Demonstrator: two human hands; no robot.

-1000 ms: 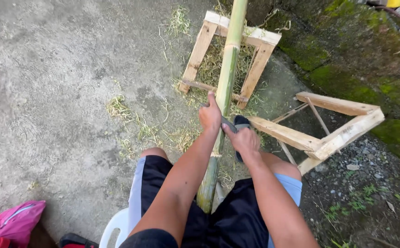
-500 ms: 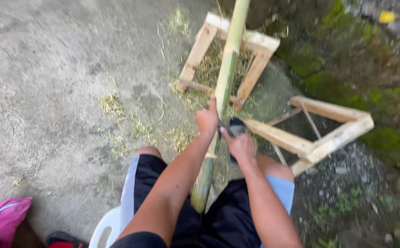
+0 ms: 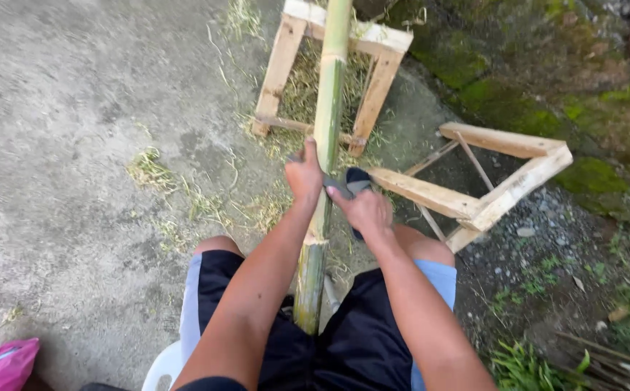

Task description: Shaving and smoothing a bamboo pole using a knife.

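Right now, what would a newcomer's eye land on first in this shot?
The long green bamboo pole, running from between the seated person's knees up over a wooden frame stand at the top. Both hands meet at mid-pole: the left hand and the right hand hold a dark blade across it. A second wooden frame lies tipped on the right, and shavings litter the concrete.
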